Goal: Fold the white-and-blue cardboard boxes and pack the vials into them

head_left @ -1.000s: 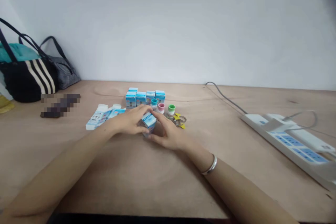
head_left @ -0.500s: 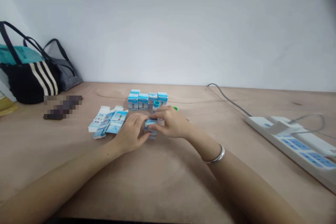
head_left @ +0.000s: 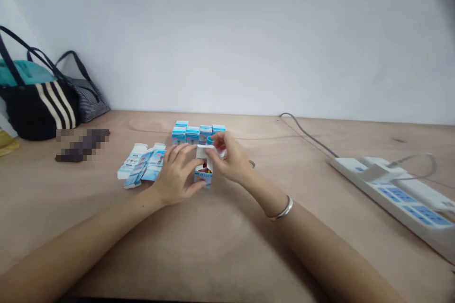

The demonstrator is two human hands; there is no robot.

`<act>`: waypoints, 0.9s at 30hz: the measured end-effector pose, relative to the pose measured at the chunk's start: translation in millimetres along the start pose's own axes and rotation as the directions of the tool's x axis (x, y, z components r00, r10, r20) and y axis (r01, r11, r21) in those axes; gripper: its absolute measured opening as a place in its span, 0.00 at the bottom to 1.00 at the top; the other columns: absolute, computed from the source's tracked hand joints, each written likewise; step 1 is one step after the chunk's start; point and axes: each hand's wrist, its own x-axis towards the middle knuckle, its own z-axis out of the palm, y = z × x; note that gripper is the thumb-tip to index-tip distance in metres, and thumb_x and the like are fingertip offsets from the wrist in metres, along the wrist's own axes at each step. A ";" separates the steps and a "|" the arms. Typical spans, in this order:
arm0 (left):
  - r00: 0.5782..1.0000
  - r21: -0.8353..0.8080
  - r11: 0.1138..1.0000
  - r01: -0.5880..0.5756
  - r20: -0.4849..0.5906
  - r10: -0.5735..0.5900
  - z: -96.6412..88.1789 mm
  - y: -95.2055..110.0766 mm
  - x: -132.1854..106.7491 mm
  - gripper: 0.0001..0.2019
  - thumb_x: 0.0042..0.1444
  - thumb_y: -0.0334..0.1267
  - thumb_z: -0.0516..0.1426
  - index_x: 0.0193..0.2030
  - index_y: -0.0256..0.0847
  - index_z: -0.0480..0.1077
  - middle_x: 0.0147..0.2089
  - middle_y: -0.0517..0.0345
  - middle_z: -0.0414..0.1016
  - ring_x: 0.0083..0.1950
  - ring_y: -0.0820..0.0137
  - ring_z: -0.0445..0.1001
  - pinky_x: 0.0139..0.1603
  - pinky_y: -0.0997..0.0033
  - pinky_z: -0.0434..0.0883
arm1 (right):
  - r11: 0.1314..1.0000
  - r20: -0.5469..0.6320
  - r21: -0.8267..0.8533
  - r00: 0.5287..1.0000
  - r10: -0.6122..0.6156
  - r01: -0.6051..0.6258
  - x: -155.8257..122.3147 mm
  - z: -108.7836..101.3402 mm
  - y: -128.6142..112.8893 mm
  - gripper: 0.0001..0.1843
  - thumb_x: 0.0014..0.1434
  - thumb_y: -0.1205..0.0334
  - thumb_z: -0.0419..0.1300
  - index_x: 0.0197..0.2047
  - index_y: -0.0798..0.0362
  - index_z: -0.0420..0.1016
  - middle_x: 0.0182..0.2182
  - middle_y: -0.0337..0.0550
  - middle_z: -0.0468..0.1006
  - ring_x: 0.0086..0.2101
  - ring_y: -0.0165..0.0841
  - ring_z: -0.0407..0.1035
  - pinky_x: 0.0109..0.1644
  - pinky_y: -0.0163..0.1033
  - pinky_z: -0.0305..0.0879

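Note:
A small blue and white carton [head_left: 204,177] stands on the wooden table [head_left: 227,227] between my hands, its top flap raised. My left hand [head_left: 176,175] wraps its side and steadies it. My right hand [head_left: 229,156] pinches the white flap [head_left: 205,151] at the top; something pink shows inside the opening. A silver bangle [head_left: 282,209] sits on my right wrist. Behind the hands stands a row of several like cartons [head_left: 194,133], and a teal-capped little bottle [head_left: 209,140] peeks out beside my right fingers.
Flattened cartons [head_left: 140,166] lie to the left of my hands. A striped black bag [head_left: 37,104] and a grey bag [head_left: 87,97] stand at the far left by the wall. A white power strip [head_left: 394,191] with a grey cable [head_left: 305,135] lies on the right.
The carton went from lying between my hands to standing upright. My right hand moved over its top and lifted the white flap open. The pink-capped and green-capped bottles are now hidden behind my right hand.

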 end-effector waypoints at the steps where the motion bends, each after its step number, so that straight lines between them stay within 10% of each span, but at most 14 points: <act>1: 1.000 -0.002 1.000 -0.008 -0.007 0.008 -0.9 -0.4 1.0 0.20 0.52 0.49 0.58 0.48 0.43 0.69 0.60 0.45 0.61 0.61 0.51 0.58 0.61 0.46 0.53 | 0.996 0.010 -0.036 0.997 -0.078 0.078 0.7 -3.3 -2.9 0.07 0.56 0.59 0.57 0.38 0.52 0.67 0.30 0.42 0.69 0.32 0.33 0.64 0.37 0.38 0.60; 8: 0.999 0.063 0.998 0.002 -0.054 0.001 -4.5 3.0 2.4 0.16 0.50 0.49 0.58 0.42 0.43 0.72 0.56 0.47 0.66 0.57 0.54 0.63 0.60 0.49 0.53 | 0.895 0.307 -0.250 0.907 -0.289 0.370 -2.5 -16.6 -17.2 0.14 0.61 0.55 0.53 0.32 0.53 0.75 0.29 0.43 0.66 0.32 0.33 0.57 0.39 0.41 0.52; 27: 0.949 0.074 0.973 -0.220 0.246 0.196 -19.9 -5.1 19.2 0.14 0.57 0.46 0.54 0.48 0.47 0.68 0.48 0.53 0.72 0.53 0.57 0.66 0.62 0.37 0.44 | 0.942 0.382 -0.169 0.900 -0.210 0.291 -9.1 -28.7 -5.8 0.07 0.56 0.65 0.57 0.32 0.51 0.77 0.31 0.42 0.77 0.36 0.34 0.69 0.46 0.41 0.58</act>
